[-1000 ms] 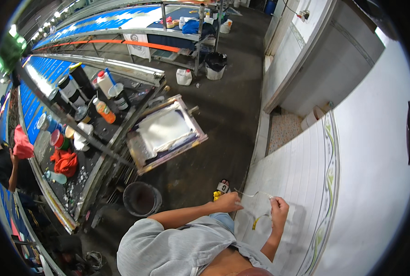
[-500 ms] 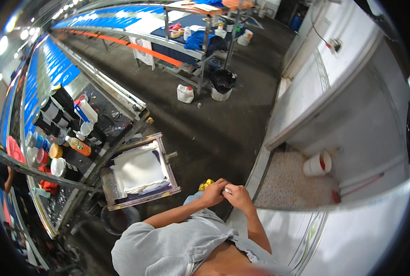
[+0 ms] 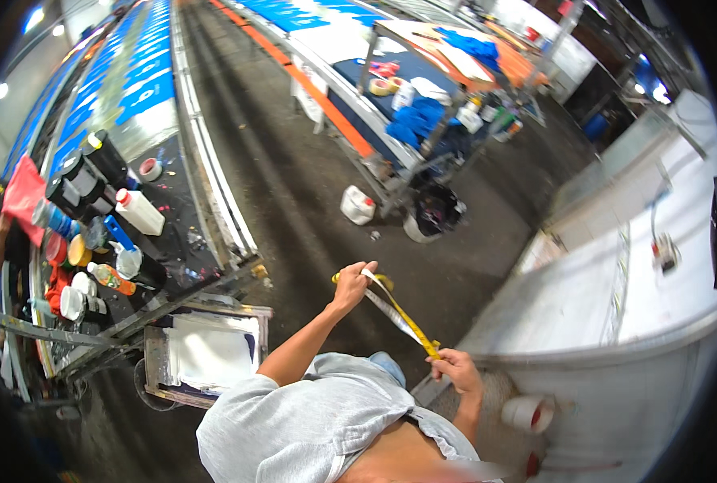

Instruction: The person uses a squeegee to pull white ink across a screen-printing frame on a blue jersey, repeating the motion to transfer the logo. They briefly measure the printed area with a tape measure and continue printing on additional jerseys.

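A soft tape measure (image 3: 411, 324), yellow on one face and whitish on the other, stretches between my two hands in front of my body. My left hand (image 3: 352, 290) is closed on its upper end, and a yellow loop shows beside the fingers. Lower and to the right, my right hand (image 3: 457, 370) pinches the tape's other end, where yellow bunches at the fingertips. Two strands run between the hands, spread slightly apart near the middle.
Left, a table holds dark bottles (image 3: 109, 157), a white jug (image 3: 140, 212) and an orange bottle (image 3: 111, 278). A framed screen (image 3: 214, 350) with white paste sits below. Ahead are a white canister (image 3: 358, 205) and lined bin (image 3: 423, 225). A white bucket (image 3: 527, 413) stands right. Another person holds pink cloth (image 3: 25, 200).
My hands were together near my waist; now they are apart, the left raised and forward, the right lower, with the tape drawn out between them. My view has turned.
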Available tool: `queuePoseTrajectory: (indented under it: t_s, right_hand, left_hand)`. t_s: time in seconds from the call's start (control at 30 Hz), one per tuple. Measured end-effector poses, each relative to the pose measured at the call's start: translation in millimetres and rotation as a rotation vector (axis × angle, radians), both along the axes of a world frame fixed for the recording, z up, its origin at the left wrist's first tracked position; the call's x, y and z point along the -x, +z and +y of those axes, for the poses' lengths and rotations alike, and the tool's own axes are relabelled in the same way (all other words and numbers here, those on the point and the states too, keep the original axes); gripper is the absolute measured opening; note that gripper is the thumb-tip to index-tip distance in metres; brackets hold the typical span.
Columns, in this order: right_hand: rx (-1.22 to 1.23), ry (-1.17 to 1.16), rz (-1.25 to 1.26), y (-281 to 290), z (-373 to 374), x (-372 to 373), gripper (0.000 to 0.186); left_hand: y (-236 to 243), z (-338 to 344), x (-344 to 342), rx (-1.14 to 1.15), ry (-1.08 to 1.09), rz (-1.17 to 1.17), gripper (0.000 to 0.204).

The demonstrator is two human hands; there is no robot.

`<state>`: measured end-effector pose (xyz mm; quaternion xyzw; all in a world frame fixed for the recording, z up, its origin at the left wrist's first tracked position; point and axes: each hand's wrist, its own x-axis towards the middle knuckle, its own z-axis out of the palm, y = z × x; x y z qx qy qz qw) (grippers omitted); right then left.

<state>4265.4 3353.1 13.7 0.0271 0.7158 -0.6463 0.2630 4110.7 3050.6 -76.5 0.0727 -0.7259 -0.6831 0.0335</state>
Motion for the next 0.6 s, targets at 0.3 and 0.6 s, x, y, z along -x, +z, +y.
queuePoseTrajectory:
  t_s: [0.3,0.6]
  right_hand:
    - [0.468,0.182,0.203,25,-67,320,0.026]
    - [0.206,0.796,-0.041,-54,-373,573,0.098]
  left_hand:
    - [-38,-83,172,-0.011,0.227,-0.109,0.042]
    - [13,-258,308,-1.509,0.591,0.099,0.047]
